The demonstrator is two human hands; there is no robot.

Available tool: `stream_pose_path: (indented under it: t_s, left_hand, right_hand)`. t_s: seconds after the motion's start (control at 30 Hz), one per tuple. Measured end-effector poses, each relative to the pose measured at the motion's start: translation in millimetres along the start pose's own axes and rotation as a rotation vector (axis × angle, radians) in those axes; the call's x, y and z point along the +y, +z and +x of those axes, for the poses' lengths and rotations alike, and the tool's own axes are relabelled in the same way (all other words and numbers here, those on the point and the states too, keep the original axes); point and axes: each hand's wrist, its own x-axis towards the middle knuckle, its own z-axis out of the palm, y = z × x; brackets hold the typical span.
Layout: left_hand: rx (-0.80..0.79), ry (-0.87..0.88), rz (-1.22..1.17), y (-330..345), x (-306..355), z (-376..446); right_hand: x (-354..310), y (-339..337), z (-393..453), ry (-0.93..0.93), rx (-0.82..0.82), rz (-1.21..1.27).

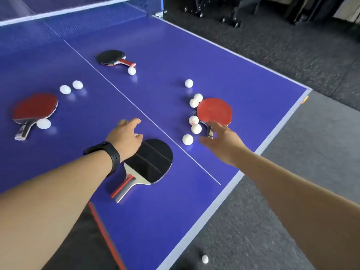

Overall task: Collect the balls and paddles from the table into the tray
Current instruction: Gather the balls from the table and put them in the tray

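Four paddles lie on the blue table (243, 78). A black one (111, 57) rests far back near the net and a red one (36, 107) at the left. Another black paddle (152, 160) lies close to me, and a red paddle (214, 112) sits at the right. Several white balls are scattered about, with a cluster (193, 120) beside the right red paddle. My left hand (126, 137) hovers with fingers apart just past the near black paddle. My right hand (222, 141) is spread over the right red paddle's handle (210, 133), not closed on it.
The net (78, 12) crosses the far end. One ball (205, 259) lies on the grey carpet below the table's near edge. A dark object with a red edge (93, 236) sits at the lower left under my left arm. Wheeled chair bases (231, 18) stand at the back right.
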Motion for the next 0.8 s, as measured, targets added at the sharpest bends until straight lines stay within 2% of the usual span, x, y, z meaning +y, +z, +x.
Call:
stream_pose_path:
  t_s: [0.07, 0.13, 0.23, 0.33, 0.57, 0.8]
  left_hand:
    - [-0.03, -0.041, 0.076, 15.0, -12.6, 3.0]
    - [-0.082, -0.06, 0.131, 36.0, -28.9, 4.6]
    - [-0.096, -0.139, 0.158, 53.1, -46.1, 21.5]
    - [-0.117, -0.135, 0.164, 65.7, -51.8, 33.8]
    - [0.052, -0.108, 0.111, 65.3, -42.9, 27.2]
    - [0.221, -0.223, 0.094, 1.9, -76.8, -9.9]
  right_hand:
    - [5.6, 20.9, 14.3, -0.043, -0.029, -0.096]
    - [16.6, 46.1, 26.5, -0.092, -0.125, -0.193]
    - [24.2, 69.7, 49.0, -0.171, -0.135, -0.328]
    - [28.1, 83.4, 64.4, -0.221, -0.141, -0.437]
    - [27.6, 89.8, 81.9, -0.241, -0.174, -0.519]
    - [-24.9, 87.9, 85.2, -0.301, -0.143, -0.445]
